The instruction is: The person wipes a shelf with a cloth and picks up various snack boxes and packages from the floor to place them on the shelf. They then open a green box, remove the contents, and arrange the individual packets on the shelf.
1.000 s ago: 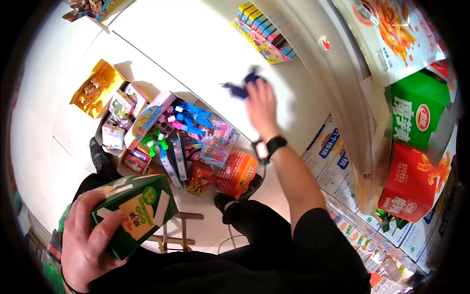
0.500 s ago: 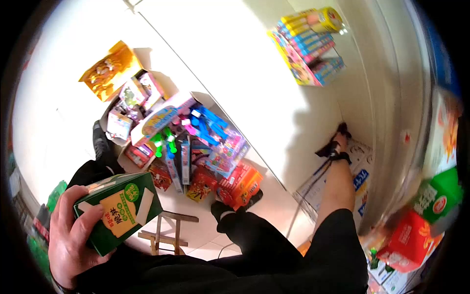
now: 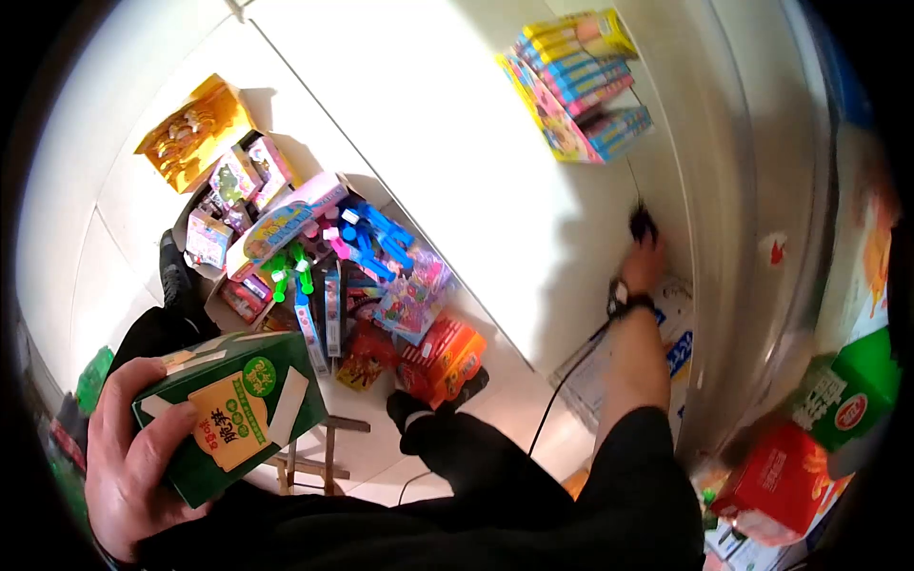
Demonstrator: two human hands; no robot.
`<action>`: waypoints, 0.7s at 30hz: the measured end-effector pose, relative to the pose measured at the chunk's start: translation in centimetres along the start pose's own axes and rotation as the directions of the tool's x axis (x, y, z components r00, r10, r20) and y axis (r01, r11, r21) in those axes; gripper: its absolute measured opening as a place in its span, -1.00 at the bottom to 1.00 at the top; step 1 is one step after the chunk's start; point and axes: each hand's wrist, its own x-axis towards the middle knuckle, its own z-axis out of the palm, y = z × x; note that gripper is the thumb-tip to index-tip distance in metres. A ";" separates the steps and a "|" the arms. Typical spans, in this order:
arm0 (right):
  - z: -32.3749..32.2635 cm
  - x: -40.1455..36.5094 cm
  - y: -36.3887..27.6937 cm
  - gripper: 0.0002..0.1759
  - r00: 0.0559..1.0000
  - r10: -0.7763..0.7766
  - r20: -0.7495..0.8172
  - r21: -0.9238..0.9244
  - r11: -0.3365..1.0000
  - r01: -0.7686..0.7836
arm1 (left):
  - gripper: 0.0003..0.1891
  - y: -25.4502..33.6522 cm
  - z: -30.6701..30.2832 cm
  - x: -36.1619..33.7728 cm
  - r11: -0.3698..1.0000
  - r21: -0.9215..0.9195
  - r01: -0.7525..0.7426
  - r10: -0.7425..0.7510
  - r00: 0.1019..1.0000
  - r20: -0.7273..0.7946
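My left hand (image 3: 138, 457) grips a green snack carton (image 3: 233, 414) with a cream label, thumb across its front. The carton is tilted, close to my body. On the far right, my right hand (image 3: 647, 265) reaches out low over the pale floor. Its fingers are closed around a small black thing (image 3: 644, 225) that I cannot make out. A dark band circles that wrist, and a thin black cable (image 3: 552, 404) hangs from near it. Beyond the hand stands a display box (image 3: 547, 109) of yellow, blue and pink packets.
Blue toy pieces (image 3: 381, 233), green ones (image 3: 292, 271), an orange-red packet (image 3: 443, 357) and a gold open box (image 3: 195, 133) lie piled between my feet. A wooden stool (image 3: 328, 452) stands below. Red (image 3: 776, 481) and green boxes (image 3: 847, 390) are at the right beside a shiny panel.
My right hand has moved forward and slightly left, toward the display box, and the cable now hangs farther left. My left hand still holds the green carton. The view has shifted slightly.
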 end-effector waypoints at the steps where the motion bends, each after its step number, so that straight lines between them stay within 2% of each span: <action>1: 0.5 -2.2 2.1 -0.52 0.999 0.027 -0.024 -0.154 0.988 -0.031 | -0.32 0.0 0.1 0.1 1.000 0.009 0.019 -0.018 1.000 -0.013; 2: 2.0 -2.9 5.6 -0.49 0.991 0.004 0.136 -0.437 0.898 0.057 | -0.30 -0.2 -0.1 0.1 1.000 -0.017 0.007 -0.006 0.999 0.037; 3: 3.5 -1.9 7.1 -0.46 0.961 0.019 0.275 -0.660 0.731 0.174 | -0.28 -0.4 -0.1 0.0 0.999 -0.035 -0.002 0.004 0.998 0.070; 4: 2.8 -1.2 5.5 -0.46 0.965 0.007 0.262 -0.651 0.740 0.171 | -0.28 -0.5 0.1 -0.5 1.000 -0.021 0.007 -0.006 0.999 0.054; 6: -0.1 -0.8 3.1 -0.42 0.837 0.265 0.479 -0.449 0.893 -0.026 | -0.25 -1.1 0.5 -1.0 1.000 0.003 -0.002 0.002 0.997 0.081; 7: 4.9 0.2 6.7 -0.44 0.828 0.486 0.277 0.053 0.853 -0.519 | -0.19 -1.4 0.5 -1.2 0.998 0.033 -0.056 0.053 0.996 0.065; 8: 6.5 -0.2 5.7 -0.44 0.830 0.488 0.270 0.058 0.852 -0.520 | -0.19 -1.5 0.3 -1.3 0.998 0.035 -0.060 0.058 0.997 0.057; 9: 7.6 -1.3 3.5 -0.45 0.971 0.240 0.003 0.020 0.970 -0.240 | -0.19 -1.5 0.1 -1.4 0.997 0.024 -0.077 0.075 0.996 0.055; 10: 8.2 -2.6 0.6 -0.46 0.969 -0.065 -0.239 -0.099 0.994 0.042 | -0.20 -1.6 -0.2 -1.6 0.996 0.014 -0.093 0.092 0.994 0.053; 13: -2.9 -7.1 -19.3 -0.43 0.976 -0.165 -0.145 0.090 0.980 0.179 | -0.23 -2.1 -1.2 -1.5 0.990 -0.050 -0.133 0.137 0.988 0.068; 14: -1.6 -6.9 -21.6 -0.43 0.860 -0.356 -0.366 0.060 0.913 0.404 | -0.25 -2.2 -1.5 -1.5 0.985 -0.093 -0.146 0.154 0.985 0.080; 15: -5.8 -7.2 -26.7 -0.45 0.910 -0.381 -0.164 0.144 0.903 0.404 | -0.29 -2.4 -1.6 -1.6 0.981 -0.099 -0.169 0.176 0.982 0.065; 16: -6.2 -6.7 -30.1 -0.48 0.902 -0.407 -0.145 0.216 0.876 0.430 | -0.33 -2.4 -2.1 -1.5 0.980 -0.097 -0.175 0.186 0.976 0.116; 17: -7.1 -5.9 -33.8 -0.47 0.900 -0.408 -0.151 0.242 0.868 0.434 | -0.33 -2.6 -2.4 -1.5 0.975 -0.102 -0.196 0.208 0.970 0.125; 20: -8.3 -3.2 -42.1 -0.55 0.849 -0.420 -0.322 0.327 0.792 0.516 | -0.34 -2.7 -2.2 -1.7 0.971 -0.108 -0.213 0.225 0.968 0.110; 21: -8.7 -3.6 -42.9 -0.56 0.837 -0.459 -0.298 0.333 0.772 0.542 | -0.34 -2.8 -2.1 -1.8 0.969 -0.111 -0.222 0.232 0.969 0.089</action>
